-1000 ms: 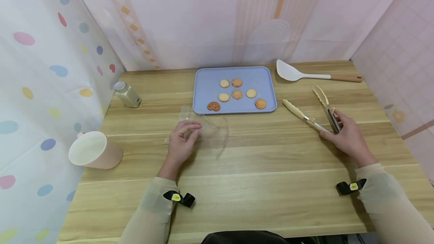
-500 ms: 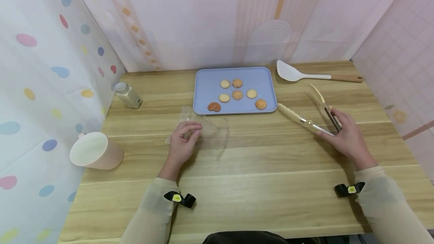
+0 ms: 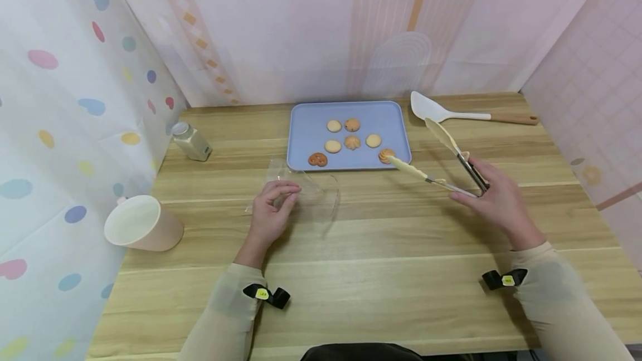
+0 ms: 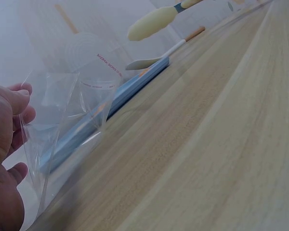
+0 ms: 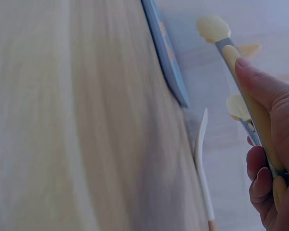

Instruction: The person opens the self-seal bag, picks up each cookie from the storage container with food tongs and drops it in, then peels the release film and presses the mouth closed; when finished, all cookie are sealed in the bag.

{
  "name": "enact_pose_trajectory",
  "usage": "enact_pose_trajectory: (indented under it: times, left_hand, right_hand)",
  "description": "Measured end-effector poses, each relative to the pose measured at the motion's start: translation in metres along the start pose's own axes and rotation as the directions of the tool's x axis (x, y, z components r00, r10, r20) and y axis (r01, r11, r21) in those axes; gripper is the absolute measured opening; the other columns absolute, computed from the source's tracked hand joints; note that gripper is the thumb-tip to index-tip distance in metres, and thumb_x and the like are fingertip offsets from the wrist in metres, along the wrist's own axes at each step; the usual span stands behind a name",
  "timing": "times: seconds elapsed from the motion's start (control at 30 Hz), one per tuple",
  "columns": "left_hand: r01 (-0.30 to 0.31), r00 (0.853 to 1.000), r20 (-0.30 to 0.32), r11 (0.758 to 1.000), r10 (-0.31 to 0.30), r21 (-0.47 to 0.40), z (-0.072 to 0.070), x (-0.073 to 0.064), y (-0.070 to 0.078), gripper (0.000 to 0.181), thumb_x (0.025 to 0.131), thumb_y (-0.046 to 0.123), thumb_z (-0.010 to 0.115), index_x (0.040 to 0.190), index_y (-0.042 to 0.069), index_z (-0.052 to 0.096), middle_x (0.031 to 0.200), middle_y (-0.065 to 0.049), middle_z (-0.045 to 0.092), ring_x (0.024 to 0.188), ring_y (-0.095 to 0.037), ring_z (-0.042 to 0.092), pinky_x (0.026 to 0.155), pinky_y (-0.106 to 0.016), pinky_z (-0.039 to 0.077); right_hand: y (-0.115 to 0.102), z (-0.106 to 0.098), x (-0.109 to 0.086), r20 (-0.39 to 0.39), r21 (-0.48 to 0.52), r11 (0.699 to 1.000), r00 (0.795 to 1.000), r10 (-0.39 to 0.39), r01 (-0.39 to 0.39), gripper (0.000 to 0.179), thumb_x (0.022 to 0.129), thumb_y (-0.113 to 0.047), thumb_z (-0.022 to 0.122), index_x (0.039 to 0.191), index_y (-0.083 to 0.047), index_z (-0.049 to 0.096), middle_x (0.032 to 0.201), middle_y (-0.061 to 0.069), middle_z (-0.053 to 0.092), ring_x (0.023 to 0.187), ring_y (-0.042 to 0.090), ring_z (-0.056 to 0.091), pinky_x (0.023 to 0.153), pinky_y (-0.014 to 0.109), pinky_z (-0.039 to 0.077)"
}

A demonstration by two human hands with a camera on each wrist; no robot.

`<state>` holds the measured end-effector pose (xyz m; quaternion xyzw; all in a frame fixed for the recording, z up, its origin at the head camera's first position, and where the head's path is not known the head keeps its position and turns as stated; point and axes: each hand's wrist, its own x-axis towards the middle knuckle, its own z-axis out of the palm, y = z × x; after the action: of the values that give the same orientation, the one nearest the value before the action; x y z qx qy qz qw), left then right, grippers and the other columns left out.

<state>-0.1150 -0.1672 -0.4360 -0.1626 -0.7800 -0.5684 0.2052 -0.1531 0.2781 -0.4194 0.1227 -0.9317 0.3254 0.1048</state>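
My right hand [image 3: 499, 202] grips a pair of tongs [image 5: 250, 101] with cream tips and metal arms, spread wide. One tip overlaps the swirled cookie [image 3: 385, 155] at the front right of the blue tray [image 3: 301, 113] in the head view; the other points toward the back of the table. On the tray lie several cookies [image 3: 352, 142], some plain and round, plus a brown pretzel-shaped one [image 3: 317, 159]. In front of the tray, my left hand [image 3: 271, 213] holds a clear plastic bag [image 4: 62, 101] by its edge, the bag standing up with small red print on it.
A white spatula [image 3: 428, 107] with a wooden handle lies at the back right, beyond the tongs. Over on the left are a pale pink mug [image 3: 168, 230] and a glass jar [image 3: 192, 142] tilted on its side. Printed cloth walls [image 3: 301, 27] border the wooden table [image 3: 351, 299].
My right hand has lifted the tongs and carried them left, so one tip has come over the tray's front right corner. The left hand and the bag have stayed put.
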Motion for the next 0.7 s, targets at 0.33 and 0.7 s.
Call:
enact_pose_trajectory:
  times: [0.33, 0.7]
  left_hand:
    - [-0.013, 1.0, 0.003, 1.0, 0.013, 0.01, 0.001, 0.0, -0.001, 0.011, 0.084, -0.014, 0.063, 0.092, -0.01, 0.068, 0.099, -0.023, 0.065, 0.1, -0.03, 0.057, 0.093, -0.023, 0.041]
    - [0.009, 1.0, 0.017, 1.0, -0.009, 0.005, 0.001, -0.001, 0.0, 0.011, 0.084, -0.013, 0.063, 0.093, -0.01, 0.068, 0.1, -0.023, 0.065, 0.101, -0.031, 0.056, 0.094, -0.023, 0.04]
  right_hand:
    - [-0.01, 0.003, 0.004, 0.038, -0.036, 0.999, 0.999, -0.038, 0.039, 0.066, 0.076, -0.028, 0.083, 0.136, -0.016, 0.056, 0.121, 0.018, 0.063, 0.087, 0.031, 0.065, 0.071, 0.043, 0.05]
    - [-0.015, -0.005, 0.024, 0.164, -0.188, 0.979, 0.986, -0.044, 0.075, 0.058, 0.082, -0.035, 0.076, 0.134, -0.019, 0.058, 0.065, 0.003, 0.053, 0.056, 0.018, 0.039, 0.051, 0.033, 0.031]
